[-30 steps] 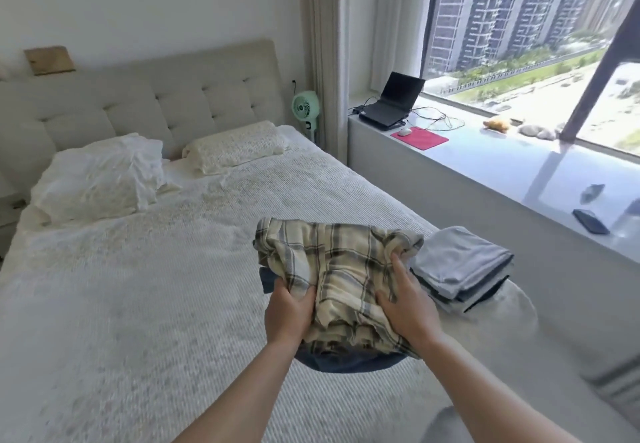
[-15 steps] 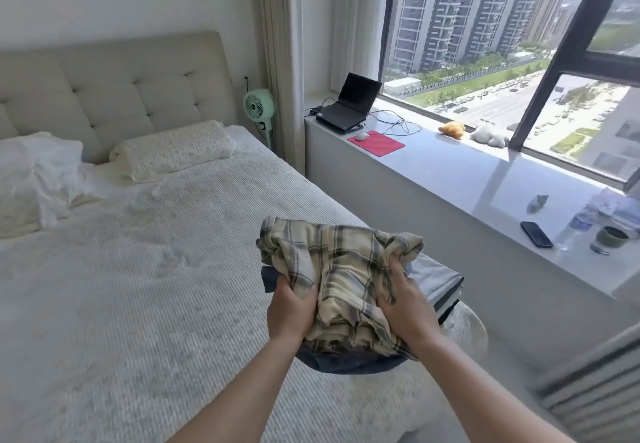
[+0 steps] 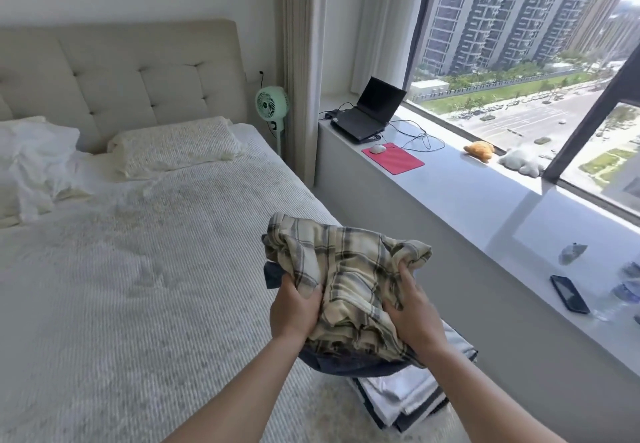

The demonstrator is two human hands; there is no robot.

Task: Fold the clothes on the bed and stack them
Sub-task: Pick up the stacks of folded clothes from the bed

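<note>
Where both hands meet: folded plaid shirt (image 3: pixel 346 279) atop a dark blue garment (image 3: pixel 349 363), left hand (image 3: pixel 294 307) and right hand (image 3: pixel 414 311) clenched on opposite sides, carried above the folded stack (image 3: pixel 415 397) at the bed (image 3: pixel 138 286) edge.

**What the Bundle and the Frame Edges Are Hiding**

The plaid shirt (image 3: pixel 346 279) is covering most of a dark blue garment (image 3: pixel 346 364) beneath it, and the bundle is hiding much of the folded stack (image 3: pixel 408 397) (its count is unclear). The left hand (image 3: pixel 294 311) and right hand (image 3: pixel 412 314) are burying fingertips in cloth. The right edge is cutting off a bottle (image 3: pixel 627 290).
</note>
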